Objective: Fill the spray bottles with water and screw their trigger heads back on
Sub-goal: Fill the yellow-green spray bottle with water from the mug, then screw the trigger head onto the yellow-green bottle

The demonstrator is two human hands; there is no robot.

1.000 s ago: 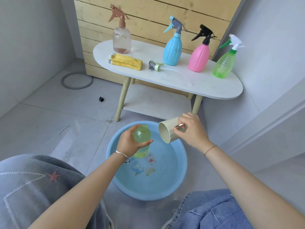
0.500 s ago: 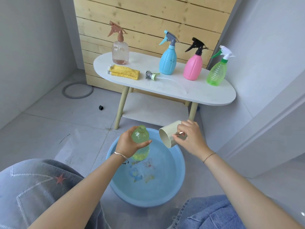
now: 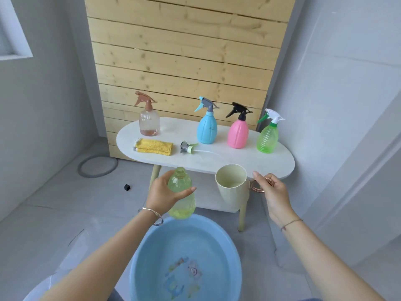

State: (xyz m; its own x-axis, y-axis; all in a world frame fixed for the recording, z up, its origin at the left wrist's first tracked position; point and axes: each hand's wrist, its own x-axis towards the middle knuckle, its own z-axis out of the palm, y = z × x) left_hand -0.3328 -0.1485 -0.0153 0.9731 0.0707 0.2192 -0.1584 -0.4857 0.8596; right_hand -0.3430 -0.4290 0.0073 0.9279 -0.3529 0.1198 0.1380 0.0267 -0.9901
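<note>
The left hand (image 3: 165, 192) grips the uncapped bottle (image 3: 181, 196) upright above the basin (image 3: 152, 268), and the right hand (image 3: 273, 192) pinches the cup (image 3: 232, 183) by its handle just beside it; four capped bottles (image 3: 206, 131) stand on the worktop (image 3: 238, 161) with one trigger head (image 3: 187, 147) lying loose, so capping is judged outstanding, and against the earlier frame the cup is no longer tipped towards the bottle.

One head-worn wide-angle camera looks forward and down over the basin (image 3: 217, 235) toward the table (image 3: 238, 157).

bottle (image 3: 180, 183) lifted clear of basin (image 3: 149, 255); cup (image 3: 232, 187) tipped back upright
</note>
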